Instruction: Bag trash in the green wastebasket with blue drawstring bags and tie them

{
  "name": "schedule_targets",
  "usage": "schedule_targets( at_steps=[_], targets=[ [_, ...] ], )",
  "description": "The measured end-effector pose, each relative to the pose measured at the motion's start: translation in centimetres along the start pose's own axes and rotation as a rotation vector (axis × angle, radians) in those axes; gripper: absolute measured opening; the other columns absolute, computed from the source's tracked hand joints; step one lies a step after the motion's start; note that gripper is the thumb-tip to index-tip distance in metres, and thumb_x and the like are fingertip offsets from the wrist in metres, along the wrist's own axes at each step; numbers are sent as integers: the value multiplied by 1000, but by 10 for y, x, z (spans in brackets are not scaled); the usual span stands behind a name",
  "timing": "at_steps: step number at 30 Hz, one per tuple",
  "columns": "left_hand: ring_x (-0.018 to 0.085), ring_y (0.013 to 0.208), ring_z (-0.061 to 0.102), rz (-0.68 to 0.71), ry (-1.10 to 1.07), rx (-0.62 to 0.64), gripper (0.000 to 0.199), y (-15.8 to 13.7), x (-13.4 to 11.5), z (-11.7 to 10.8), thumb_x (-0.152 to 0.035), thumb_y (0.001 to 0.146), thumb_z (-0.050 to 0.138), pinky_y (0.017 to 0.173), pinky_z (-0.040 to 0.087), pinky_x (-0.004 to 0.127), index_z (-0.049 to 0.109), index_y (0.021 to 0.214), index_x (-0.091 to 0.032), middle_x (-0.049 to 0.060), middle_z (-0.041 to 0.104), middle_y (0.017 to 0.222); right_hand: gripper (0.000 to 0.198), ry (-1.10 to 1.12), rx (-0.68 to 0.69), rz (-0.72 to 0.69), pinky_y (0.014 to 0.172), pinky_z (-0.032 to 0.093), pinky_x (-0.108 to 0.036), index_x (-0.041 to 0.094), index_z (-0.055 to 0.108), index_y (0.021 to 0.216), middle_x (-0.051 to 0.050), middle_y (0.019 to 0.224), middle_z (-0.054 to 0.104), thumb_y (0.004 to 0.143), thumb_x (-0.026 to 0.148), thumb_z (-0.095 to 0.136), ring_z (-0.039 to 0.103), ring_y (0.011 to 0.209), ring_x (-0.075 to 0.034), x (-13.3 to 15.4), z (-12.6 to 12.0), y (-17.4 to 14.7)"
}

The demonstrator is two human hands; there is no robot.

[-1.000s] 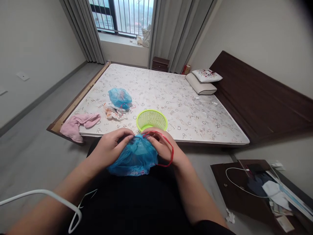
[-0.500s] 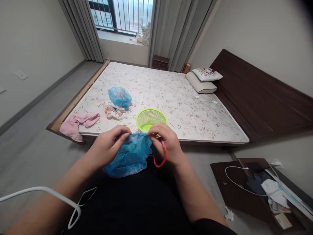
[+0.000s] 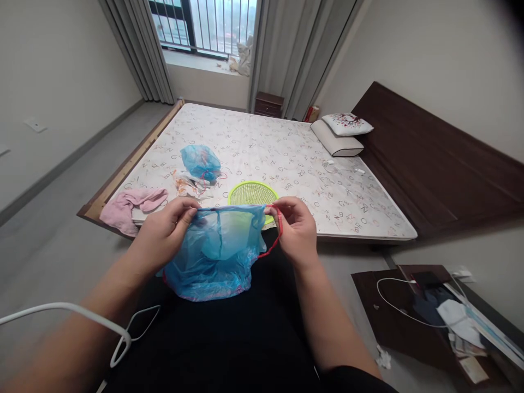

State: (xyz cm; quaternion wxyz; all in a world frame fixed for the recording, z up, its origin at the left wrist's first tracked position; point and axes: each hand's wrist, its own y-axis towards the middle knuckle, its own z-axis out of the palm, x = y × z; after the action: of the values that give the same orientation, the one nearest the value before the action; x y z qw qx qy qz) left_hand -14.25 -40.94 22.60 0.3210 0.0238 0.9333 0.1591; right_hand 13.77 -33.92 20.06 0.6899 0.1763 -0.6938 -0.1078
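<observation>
Stretched between my two hands is a thin blue plastic drawstring bag [image 3: 216,262], hanging down over my lap. My left hand [image 3: 164,226] pinches its top edge at the left. With thumb and fingertips, my right hand [image 3: 295,229] grips the top right corner, where a red drawstring [image 3: 279,224] loops out. Right behind the bag, a lime-green plastic basket [image 3: 252,186] stands on the mattress near its front edge; the bag covers its lower part.
On the printed mattress [image 3: 262,142] lie another blue bag [image 3: 200,161], a crumpled white-and-orange plastic bag [image 3: 190,185] and a pink cloth [image 3: 126,207]. Pillows [image 3: 338,139] rest by the headboard [image 3: 429,142]. A cluttered nightstand [image 3: 397,311] is at right; a white cable [image 3: 69,308] crosses my left arm.
My hands have moved apart, drawing the bag's bunched top edge out straight and wide. The bag now hides more of the basket.
</observation>
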Motion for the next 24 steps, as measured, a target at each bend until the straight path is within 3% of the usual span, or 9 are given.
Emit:
schedule_targets(
  at_steps=[3,6,9,11,14,16,20,22,24],
  targets=[
    [24,95,74,-13,-36,12,30,-1,0,-1,-47,106,47,86,57,36,67,113,-27,5,77,103,12,196,-33,157,78,63,-35,27,67,104,0,91,69,98,37,67,73,83,-17,-5,0,3],
    [24,94,75,-15,-65,28,30,-2,-2,-1,-47,106,48,87,58,36,67,115,-26,5,78,100,26,299,23,214,69,61,-31,26,66,111,-5,110,69,99,48,59,72,89,-17,-2,1,5],
    [23,93,75,-13,-99,39,30,-2,-2,0,-48,105,50,88,58,37,68,115,-27,4,79,97,36,66,215,239,65,56,-28,26,67,121,-7,124,68,92,48,71,67,85,-15,3,2,7],
    [24,93,75,-15,-98,21,30,0,0,0,-49,105,51,87,58,37,69,113,-27,4,78,98,31,-162,318,235,68,53,-29,24,72,114,-5,111,71,89,43,76,63,79,-14,5,0,8],
    [23,89,73,-53,-71,12,30,3,9,-1,-50,101,57,82,57,35,72,113,-27,5,78,98,20,-332,340,234,70,49,-31,21,73,93,-2,87,70,93,41,71,61,75,-15,4,-10,10],
    [23,85,73,-60,-73,138,34,6,18,-1,-52,97,63,77,57,34,73,117,-27,5,78,96,22,-337,320,250,69,47,-31,21,71,88,-2,83,69,93,41,71,59,74,-15,2,-18,13],
    [26,95,73,31,-91,496,39,8,42,3,-53,92,69,85,59,36,74,122,-28,7,79,110,22,-137,302,271,65,45,-28,21,69,88,1,78,64,90,42,76,56,71,-12,2,-33,16],
    [28,103,73,34,-84,508,37,9,56,6,-51,93,64,91,58,39,75,120,-27,9,79,116,24,65,258,309,54,37,-24,23,67,95,6,68,53,88,42,79,47,58,-8,1,-40,18],
    [29,106,73,-4,-66,441,37,10,71,7,-49,93,60,93,58,40,76,116,-25,10,79,117,30,259,185,347,45,25,-22,27,62,101,11,61,42,85,42,82,32,46,-6,-2,-45,20]
  ],
)
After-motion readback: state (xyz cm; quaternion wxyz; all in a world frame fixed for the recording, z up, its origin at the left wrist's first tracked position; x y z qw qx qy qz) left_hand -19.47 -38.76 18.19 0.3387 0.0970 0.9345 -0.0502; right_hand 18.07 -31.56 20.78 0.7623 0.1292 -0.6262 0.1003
